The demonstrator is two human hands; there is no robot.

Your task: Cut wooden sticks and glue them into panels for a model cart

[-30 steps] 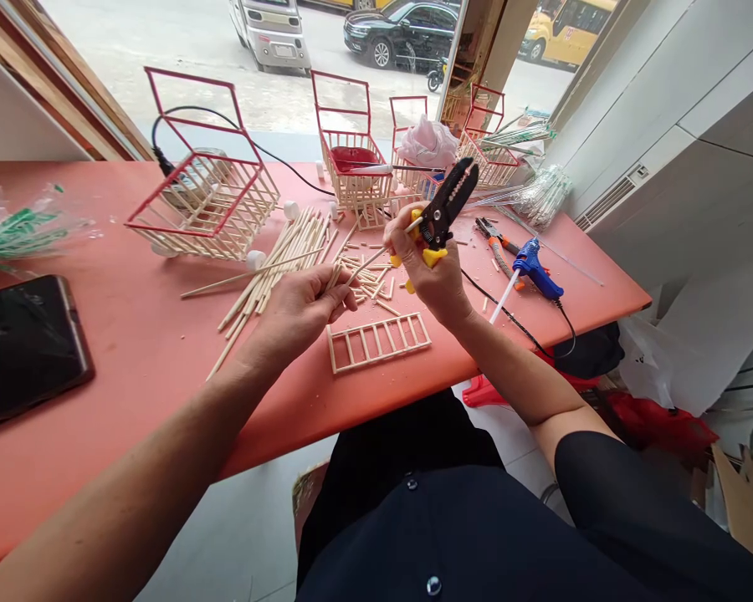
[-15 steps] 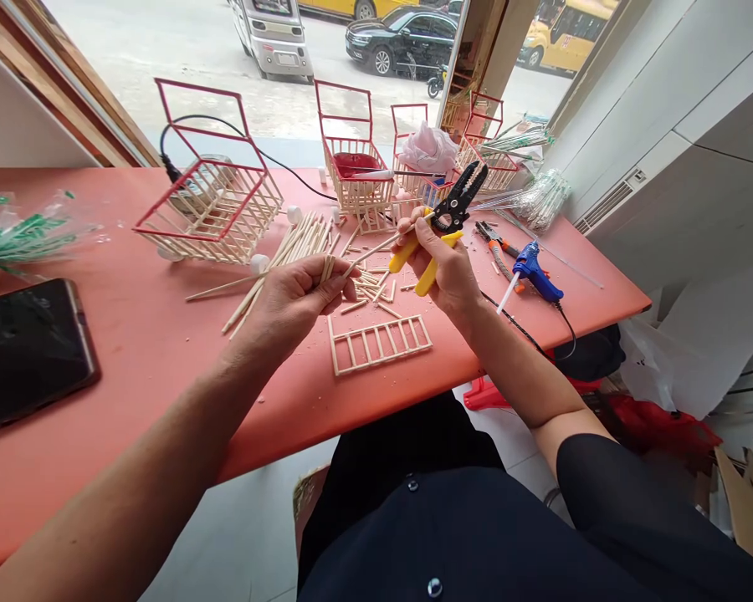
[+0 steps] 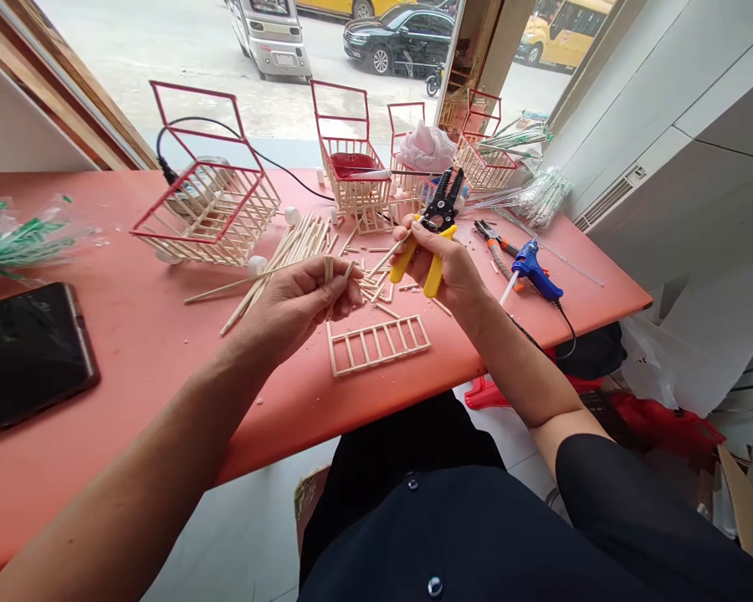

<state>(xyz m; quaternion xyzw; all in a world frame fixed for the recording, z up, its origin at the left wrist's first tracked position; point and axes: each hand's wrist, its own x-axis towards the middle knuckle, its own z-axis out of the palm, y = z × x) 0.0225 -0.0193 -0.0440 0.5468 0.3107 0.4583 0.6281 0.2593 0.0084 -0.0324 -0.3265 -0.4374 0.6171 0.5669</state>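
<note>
My left hand [image 3: 307, 297] is closed on a few short wooden sticks [image 3: 330, 269] that stand up between thumb and fingers. My right hand [image 3: 436, 259] grips black wire strippers with yellow handles [image 3: 440, 213], jaws pointing up and away. A longer wooden stick [image 3: 391, 255] is also pinched by the right thumb and fingers, its near end pointing toward the left hand. Below the hands a ladder-like frame of glued sticks [image 3: 380, 345] lies flat on the table. Short cut sticks [image 3: 376, 288] are scattered behind it, beside a pile of long sticks [image 3: 298, 251].
On the pink table [image 3: 163, 435] several small stick carts with red rims [image 3: 217, 213] stand at the back. A blue glue gun [image 3: 536, 272] and orange-handled pliers [image 3: 495, 242] lie at right. A black tablet [image 3: 34, 355] and green-tied plastic packets [image 3: 25, 242] are at left.
The stick in my right hand has come apart from my left hand, where a short piece now stays among the others. The wire strippers have turned more upright.
</note>
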